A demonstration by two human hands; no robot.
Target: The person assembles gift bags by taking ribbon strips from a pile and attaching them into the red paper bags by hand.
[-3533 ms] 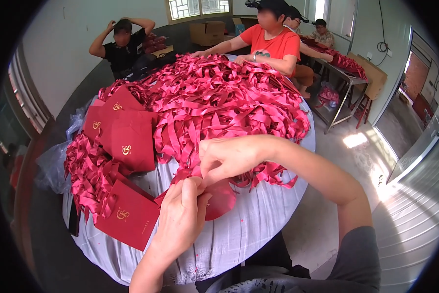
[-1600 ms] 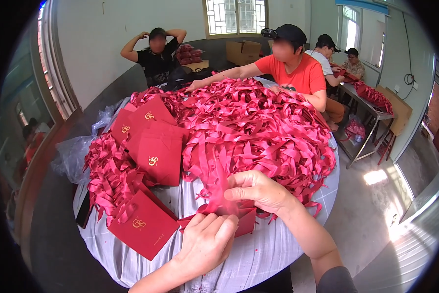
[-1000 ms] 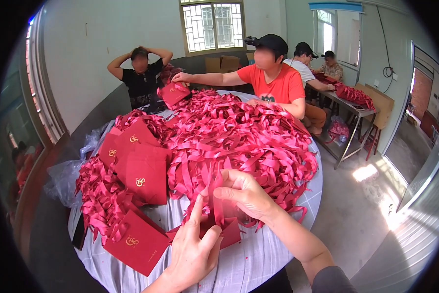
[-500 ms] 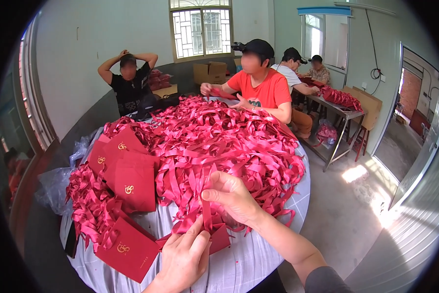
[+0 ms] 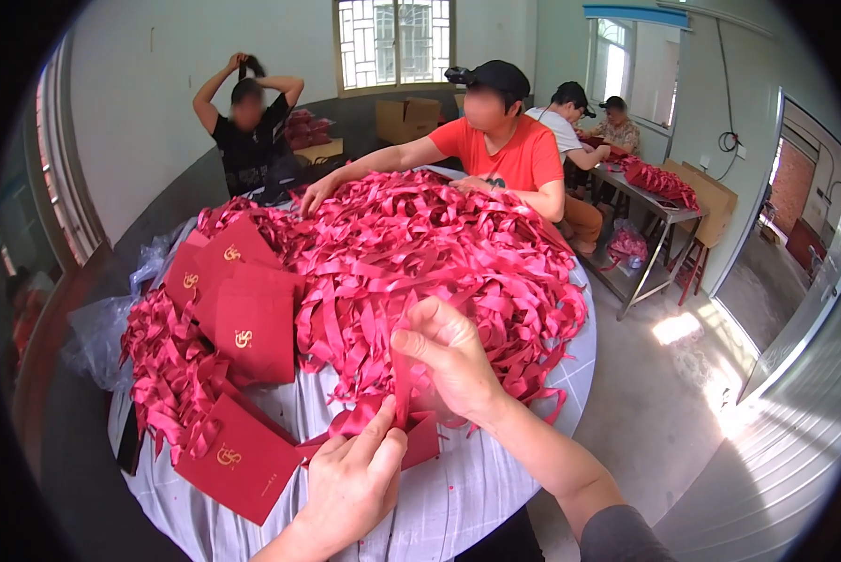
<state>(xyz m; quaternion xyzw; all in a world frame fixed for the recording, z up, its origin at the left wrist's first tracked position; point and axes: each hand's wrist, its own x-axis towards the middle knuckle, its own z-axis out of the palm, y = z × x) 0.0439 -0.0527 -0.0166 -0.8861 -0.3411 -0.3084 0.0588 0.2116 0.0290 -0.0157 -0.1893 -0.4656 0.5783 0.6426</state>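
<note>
A strip of red satin ribbon (image 5: 403, 382) stands taut above a small dark-red paper bag (image 5: 424, 440) near the front of the table. My right hand (image 5: 449, 365) pinches the ribbon's upper part between thumb and fingers. Lower down, my left hand (image 5: 353, 476) closes on the bag's near side, its index finger at the foot of the ribbon; its thumb is hidden. Just left of it lies a flat red bag (image 5: 241, 459) with a gold emblem. Behind my hands, a large heap of red ribbons (image 5: 439, 248) covers much of the table.
More red bags (image 5: 255, 323) lie stacked at left beside a smaller ribbon pile (image 5: 172, 384). Clear plastic (image 5: 102, 328) hangs at the left rim of the cloth-covered round table (image 5: 505, 468). Co-workers sit across the table and at a metal bench (image 5: 659, 214) at right.
Both my hands keep their grip, the right a little higher. Across the table, the person in the red shirt has stretched an arm leftward over the heap. Another person has lifted something dark overhead.
</note>
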